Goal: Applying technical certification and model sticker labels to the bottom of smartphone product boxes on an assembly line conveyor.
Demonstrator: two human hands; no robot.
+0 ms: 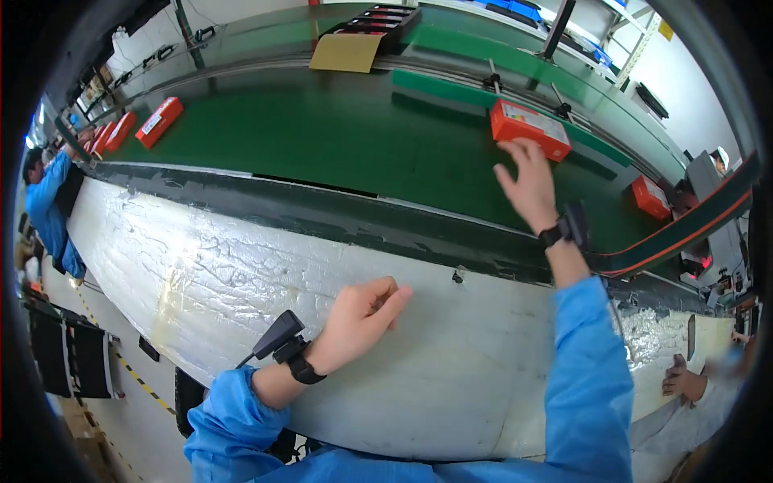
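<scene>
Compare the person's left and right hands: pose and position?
Pose: the left hand is curled inward, while the right hand is open with fingers extended.
Position: the left hand is over the white worktop; the right hand is over the green belt, at the near side of a red box, contact unclear.
Shared: both wear a dark wrist strap with a device.

The wearer's two hands (354, 322) (527, 185), two wristbands (304, 370) (552, 235) and at least five boxes (515, 125) show.
</scene>
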